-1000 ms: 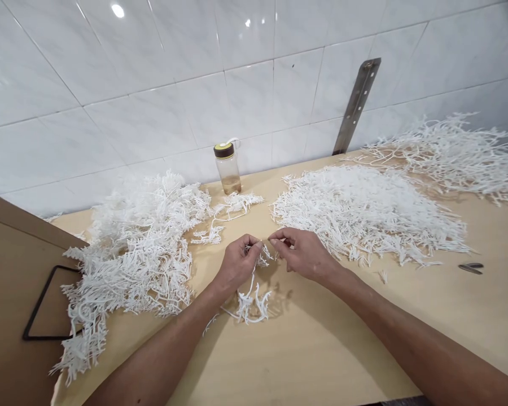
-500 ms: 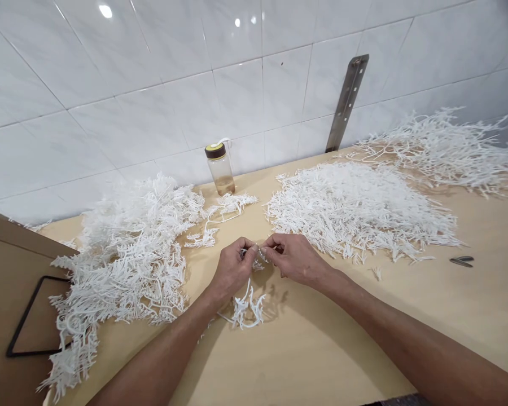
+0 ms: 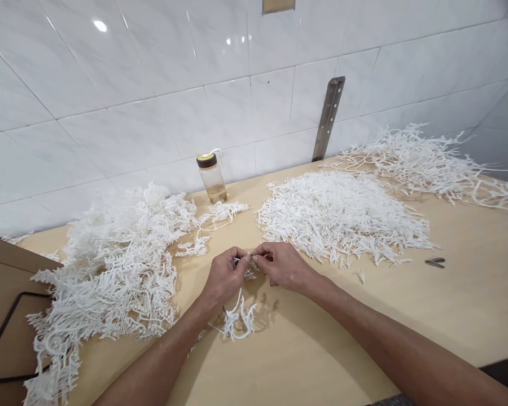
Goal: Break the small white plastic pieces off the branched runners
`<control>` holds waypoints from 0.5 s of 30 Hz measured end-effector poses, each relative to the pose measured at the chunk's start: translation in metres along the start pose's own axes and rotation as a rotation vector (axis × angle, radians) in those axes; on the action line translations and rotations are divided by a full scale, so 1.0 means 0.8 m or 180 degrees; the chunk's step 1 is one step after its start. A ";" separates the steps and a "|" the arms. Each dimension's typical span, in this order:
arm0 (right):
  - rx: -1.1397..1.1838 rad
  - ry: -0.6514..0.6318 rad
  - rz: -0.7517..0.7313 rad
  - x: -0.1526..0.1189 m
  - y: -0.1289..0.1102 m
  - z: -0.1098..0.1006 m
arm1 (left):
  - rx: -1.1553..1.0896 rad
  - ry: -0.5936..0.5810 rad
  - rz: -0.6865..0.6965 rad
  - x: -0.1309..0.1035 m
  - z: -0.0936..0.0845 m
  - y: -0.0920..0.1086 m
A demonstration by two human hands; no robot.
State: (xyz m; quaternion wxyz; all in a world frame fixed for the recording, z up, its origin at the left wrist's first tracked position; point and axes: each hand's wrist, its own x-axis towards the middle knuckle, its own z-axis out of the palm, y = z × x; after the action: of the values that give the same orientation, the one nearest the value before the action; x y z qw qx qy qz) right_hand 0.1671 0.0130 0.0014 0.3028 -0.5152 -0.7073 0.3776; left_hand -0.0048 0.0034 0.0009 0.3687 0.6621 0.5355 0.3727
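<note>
Both hands (image 3: pixel 250 265) pinch closed, apparently on white strands (image 3: pixel 249 274).

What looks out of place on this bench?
Minor: a short white branched plastic-looking sprig lies alone on the beige table, in front of the wide flat pile of white strands, so it looks stray. No spill or damage visible.

The brown panel (image 3: pixel 2 279) is cut off toward eight o'clock; the left hand (image 3: pixel 225 276) partly hides the white strands (image 3: pixel 249 274).
</note>
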 end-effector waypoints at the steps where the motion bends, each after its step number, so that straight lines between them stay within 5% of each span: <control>1: 0.0028 -0.0044 -0.0008 0.000 0.000 -0.001 | -0.0013 0.0006 0.0007 0.000 0.000 -0.001; 15: -0.0396 0.0078 -0.0130 -0.003 -0.002 0.005 | 0.0762 0.0191 0.0535 -0.006 0.002 0.000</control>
State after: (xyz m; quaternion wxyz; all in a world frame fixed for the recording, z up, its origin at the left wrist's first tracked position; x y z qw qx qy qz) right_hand 0.1641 0.0095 0.0006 0.2865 -0.5231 -0.7360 0.3203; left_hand -0.0041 -0.0017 -0.0001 0.2384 0.7325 0.5295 0.3553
